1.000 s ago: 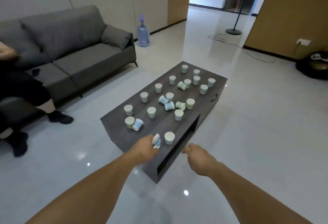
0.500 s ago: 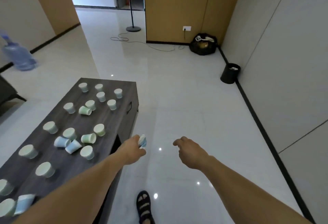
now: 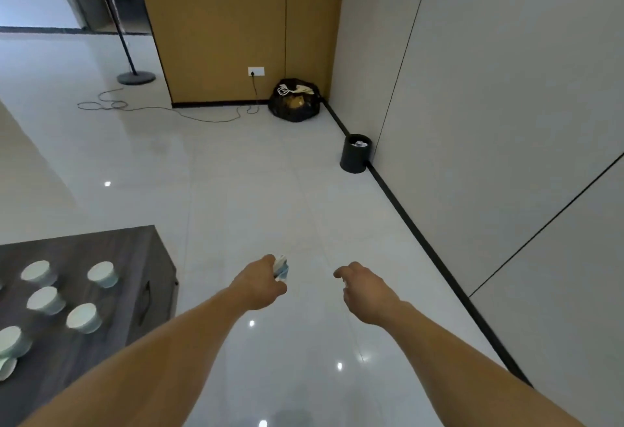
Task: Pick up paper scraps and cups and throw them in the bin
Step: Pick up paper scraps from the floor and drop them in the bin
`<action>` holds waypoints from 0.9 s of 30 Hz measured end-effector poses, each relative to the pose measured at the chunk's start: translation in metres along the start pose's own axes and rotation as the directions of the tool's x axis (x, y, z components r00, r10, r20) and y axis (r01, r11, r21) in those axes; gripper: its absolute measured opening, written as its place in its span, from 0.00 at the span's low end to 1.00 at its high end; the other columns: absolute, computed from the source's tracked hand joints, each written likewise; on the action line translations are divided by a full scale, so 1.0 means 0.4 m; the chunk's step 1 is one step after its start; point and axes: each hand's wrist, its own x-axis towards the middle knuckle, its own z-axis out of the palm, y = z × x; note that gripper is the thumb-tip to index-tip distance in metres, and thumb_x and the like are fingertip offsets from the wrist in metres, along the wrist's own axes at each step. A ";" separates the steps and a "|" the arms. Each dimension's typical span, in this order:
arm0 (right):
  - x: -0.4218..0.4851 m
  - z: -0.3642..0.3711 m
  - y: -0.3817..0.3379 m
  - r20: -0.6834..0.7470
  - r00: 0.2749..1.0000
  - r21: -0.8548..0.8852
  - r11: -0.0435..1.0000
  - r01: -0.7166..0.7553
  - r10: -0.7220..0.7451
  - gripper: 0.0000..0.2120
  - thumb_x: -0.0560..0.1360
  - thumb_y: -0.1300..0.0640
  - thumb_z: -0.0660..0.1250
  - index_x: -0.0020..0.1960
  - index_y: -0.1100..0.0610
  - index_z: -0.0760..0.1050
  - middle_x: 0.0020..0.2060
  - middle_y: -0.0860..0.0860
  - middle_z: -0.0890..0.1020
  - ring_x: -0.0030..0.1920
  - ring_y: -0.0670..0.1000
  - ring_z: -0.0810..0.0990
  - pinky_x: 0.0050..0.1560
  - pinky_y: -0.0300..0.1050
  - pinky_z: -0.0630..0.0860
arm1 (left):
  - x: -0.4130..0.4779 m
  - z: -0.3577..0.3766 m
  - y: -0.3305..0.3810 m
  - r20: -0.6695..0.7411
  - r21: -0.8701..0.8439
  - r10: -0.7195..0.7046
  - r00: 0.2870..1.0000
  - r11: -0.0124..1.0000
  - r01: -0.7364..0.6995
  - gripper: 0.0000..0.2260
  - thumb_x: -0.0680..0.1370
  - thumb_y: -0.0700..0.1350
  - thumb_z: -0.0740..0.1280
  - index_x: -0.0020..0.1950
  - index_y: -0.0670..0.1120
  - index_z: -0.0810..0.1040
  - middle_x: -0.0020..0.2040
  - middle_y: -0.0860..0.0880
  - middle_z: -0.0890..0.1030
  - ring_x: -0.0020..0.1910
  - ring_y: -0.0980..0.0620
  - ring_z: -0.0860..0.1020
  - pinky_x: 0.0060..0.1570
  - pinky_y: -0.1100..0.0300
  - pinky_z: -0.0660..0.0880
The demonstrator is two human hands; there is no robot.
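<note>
Cup of white and pale blue paper (image 3: pixel 281 268), crushed flat, is in the left hand (image 3: pixel 259 286), whose fingers are curled round it. It is held over the glossy pale floor, just past the corner of the dark grey wooden table (image 3: pixel 135 251). The right hand (image 3: pixel 368 291) holds nothing, and its fingers are loosely bent. The small round black bin (image 3: pixel 353 159) stands well ahead and to the right, against the grey wall, with some white paper inside. I judge the step in hand to be the carry to the bin. To do it well, it is better to walk close and drop the cup from directly above the opening, because a light crushed cup flies badly and the opening is narrow. Several pale green paper cups (image 3: pixel 101 274) wait on the table, so the free right hand could take one on each trip.
</note>
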 end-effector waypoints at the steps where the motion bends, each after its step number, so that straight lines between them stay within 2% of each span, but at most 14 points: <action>1: 0.041 -0.018 0.029 -0.013 1.000 0.013 1.000 -0.017 0.017 0.21 0.81 0.61 0.55 0.73 0.52 0.65 0.67 0.51 0.69 0.64 0.51 0.72 0.61 0.44 0.71 | 0.054 -0.007 0.029 0.005 0.016 0.012 1.000 1.000 -0.012 0.10 0.74 0.47 0.66 0.47 0.47 0.66 0.40 0.51 0.71 0.37 0.51 0.71 0.31 0.60 0.65; 14: 0.552 -0.364 0.468 -0.071 0.997 0.041 0.999 -0.001 0.004 0.23 0.80 0.64 0.55 0.74 0.53 0.64 0.67 0.52 0.69 0.64 0.53 0.71 0.61 0.45 0.71 | 0.706 -0.054 0.451 -0.017 0.033 0.045 0.999 0.998 -0.044 0.10 0.73 0.49 0.67 0.48 0.49 0.67 0.40 0.51 0.72 0.37 0.52 0.72 0.32 0.60 0.66; 20: 0.775 -0.448 0.619 -0.021 0.999 0.043 0.998 -0.040 0.041 0.24 0.79 0.65 0.55 0.74 0.53 0.63 0.68 0.51 0.68 0.65 0.53 0.70 0.63 0.46 0.71 | 0.967 -0.052 0.532 0.030 0.013 0.028 0.999 1.000 -0.028 0.10 0.74 0.48 0.67 0.50 0.48 0.67 0.42 0.51 0.73 0.38 0.52 0.72 0.32 0.62 0.65; 27: 1.113 -0.583 0.773 -0.003 0.996 0.009 0.996 -0.091 0.091 0.23 0.80 0.62 0.55 0.74 0.52 0.63 0.68 0.51 0.68 0.66 0.52 0.70 0.63 0.45 0.70 | 1.405 -0.113 0.639 0.055 -0.008 0.072 0.996 0.997 -0.072 0.12 0.74 0.48 0.67 0.52 0.47 0.67 0.47 0.48 0.74 0.43 0.48 0.75 0.36 0.59 0.68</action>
